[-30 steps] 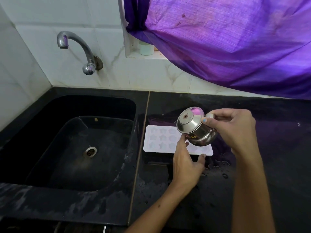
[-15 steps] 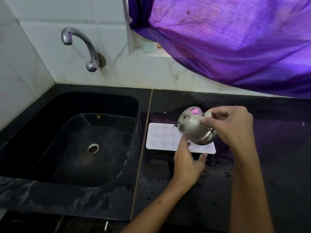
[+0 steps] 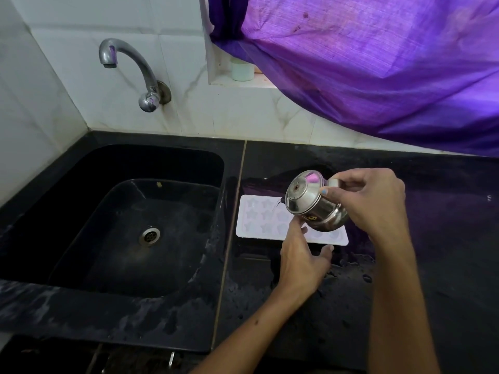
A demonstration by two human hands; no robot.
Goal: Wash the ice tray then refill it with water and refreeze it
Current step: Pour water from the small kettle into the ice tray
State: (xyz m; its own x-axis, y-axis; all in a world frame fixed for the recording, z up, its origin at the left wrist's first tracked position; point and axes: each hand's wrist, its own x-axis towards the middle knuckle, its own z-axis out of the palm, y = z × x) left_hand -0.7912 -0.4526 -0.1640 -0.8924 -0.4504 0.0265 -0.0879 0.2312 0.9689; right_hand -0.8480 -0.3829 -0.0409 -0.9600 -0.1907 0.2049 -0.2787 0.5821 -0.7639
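- Big purple curtain (image 3: 378,71) up at 1 o'clock, hanging down over the white tile wall (image 3: 189,117).
- Black bench (image 3: 432,238) across the bottom, wet and shiny, with water drops near the middle.
- Black sink (image 3: 81,211) at 9 o'clock, sunk into the bench, with a round metal drain (image 3: 149,235) in its floor.
- Curved metal tap (image 3: 129,68) at 11 o'clock, fixed to the wall above the sink.
- White ice tray (image 3: 259,220) lying flat on the bench, just right of the sink, with star-shaped holes in rows.
- Right hand (image 3: 372,201) at 3 o'clock of the tray, fingers curled round a small steel pot (image 3: 313,203).
- Steel pot tipped on its side over the right part of the tray, lid end turned toward 9 o'clock, a thin stream of water at its lip falling to the tray.
- Left hand (image 3: 302,255) at 6 o'clock of the tray, fingers straight, tips touching the tray's near edge, thumb spread out toward 3 o'clock.
- Small pale cup (image 3: 242,71) at 12 o'clock on the window ledge, partly behind the curtain.
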